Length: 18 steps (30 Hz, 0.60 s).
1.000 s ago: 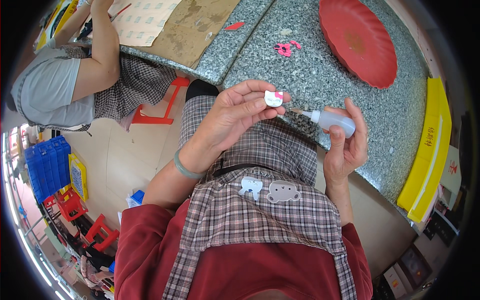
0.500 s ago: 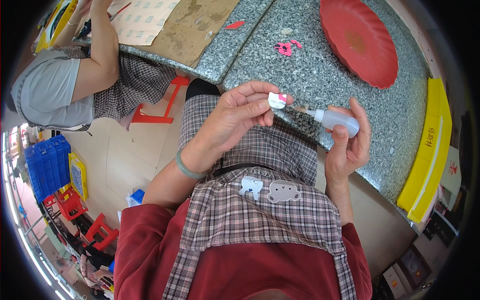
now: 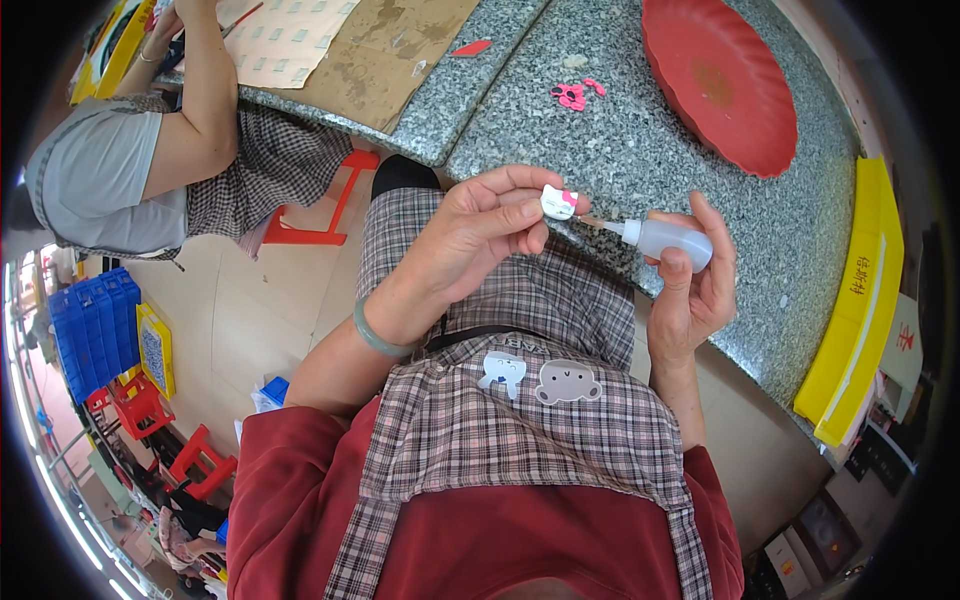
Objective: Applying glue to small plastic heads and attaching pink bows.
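Between the thumb and fingers of my left hand [image 3: 490,225] is a small white cat-head figurine [image 3: 557,203] with a pink bow. My right hand [image 3: 697,280] grips a translucent squeeze bottle [image 3: 672,243] lying on its side, its thin nozzle aimed left. The nozzle tip sits close to the figurine's right edge; whether they touch I cannot tell. Both hands are over the near edge of the grey speckled tabletop [image 3: 620,150]. Farther back on it lie several small pink pieces [image 3: 572,96], some with black spots.
A red scalloped tray [image 3: 720,85] stands at the far right, near a yellow bin [image 3: 850,300] along the right edge. At the far left a co-worker [image 3: 110,180] sits beside brown cardboard [image 3: 390,60] and a patterned sheet [image 3: 280,40]. A red stool [image 3: 320,215] stands below.
The bottle has shifted slightly left with my right hand, bringing its nozzle closer to the figurine. The figurine has turned a little in my left fingers.
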Each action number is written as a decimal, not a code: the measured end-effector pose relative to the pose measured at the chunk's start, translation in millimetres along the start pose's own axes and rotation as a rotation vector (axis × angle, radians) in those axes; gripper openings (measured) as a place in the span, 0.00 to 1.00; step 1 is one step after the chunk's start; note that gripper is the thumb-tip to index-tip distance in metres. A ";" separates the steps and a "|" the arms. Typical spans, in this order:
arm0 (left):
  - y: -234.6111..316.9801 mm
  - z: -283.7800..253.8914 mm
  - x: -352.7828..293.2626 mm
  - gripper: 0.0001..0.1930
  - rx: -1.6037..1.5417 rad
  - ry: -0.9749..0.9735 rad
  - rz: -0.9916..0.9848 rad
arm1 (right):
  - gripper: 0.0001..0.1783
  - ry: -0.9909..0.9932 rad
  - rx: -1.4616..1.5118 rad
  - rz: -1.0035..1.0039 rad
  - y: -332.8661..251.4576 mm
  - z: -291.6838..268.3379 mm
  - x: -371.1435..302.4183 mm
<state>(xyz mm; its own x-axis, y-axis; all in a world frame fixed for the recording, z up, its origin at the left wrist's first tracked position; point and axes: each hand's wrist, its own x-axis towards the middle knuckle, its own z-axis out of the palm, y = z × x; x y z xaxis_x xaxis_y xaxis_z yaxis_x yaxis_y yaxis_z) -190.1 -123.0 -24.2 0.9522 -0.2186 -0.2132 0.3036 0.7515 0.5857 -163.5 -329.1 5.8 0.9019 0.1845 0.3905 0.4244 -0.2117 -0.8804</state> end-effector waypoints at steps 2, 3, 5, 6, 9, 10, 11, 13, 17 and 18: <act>-1.0 0.5 -0.5 0.12 -0.042 -0.012 -0.027 | 0.25 0.019 0.034 0.027 -0.2 1.6 -0.1; -1.4 0.7 -0.7 0.12 -0.063 -0.018 -0.041 | 0.25 0.029 0.051 0.040 -0.1 1.8 -0.4; -3.0 -2.1 -0.6 0.12 -0.077 -0.035 -0.036 | 0.24 0.049 0.107 0.080 0.3 1.7 -1.0; -2.9 -3.0 -0.4 0.13 -0.091 -0.052 -0.030 | 0.23 0.070 0.163 0.121 0.7 1.6 -1.1; -2.1 -3.6 -1.4 0.15 -0.057 -0.069 -0.010 | 0.22 0.086 0.306 0.199 4.8 -0.2 1.3; -1.4 -1.4 -2.2 0.16 -0.009 -0.073 0.005 | 0.21 0.084 0.390 0.236 6.8 -2.2 3.0; -0.8 0.5 -2.7 0.17 0.039 -0.077 0.020 | 0.19 0.081 0.474 0.272 8.3 -3.2 4.2; 1.0 3.4 -3.7 0.17 0.076 -0.094 0.033 | 0.18 0.069 0.517 0.292 9.3 -0.3 5.4; 2.4 3.9 -3.7 0.18 0.155 -0.128 0.064 | 0.17 0.003 0.624 0.427 6.4 5.0 7.2; 2.2 3.7 -3.3 0.18 0.161 -0.135 0.068 | 0.17 -0.031 0.640 0.518 4.5 5.0 8.2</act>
<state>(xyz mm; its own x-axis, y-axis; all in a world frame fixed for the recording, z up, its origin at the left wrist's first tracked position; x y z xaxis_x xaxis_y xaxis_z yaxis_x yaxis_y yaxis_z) -192.5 -122.9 -19.3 0.9629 -0.2609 -0.0686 0.2298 0.6602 0.7150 -154.6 -323.7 3.7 0.9643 0.2424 -0.1063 -0.1806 0.3089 -0.9338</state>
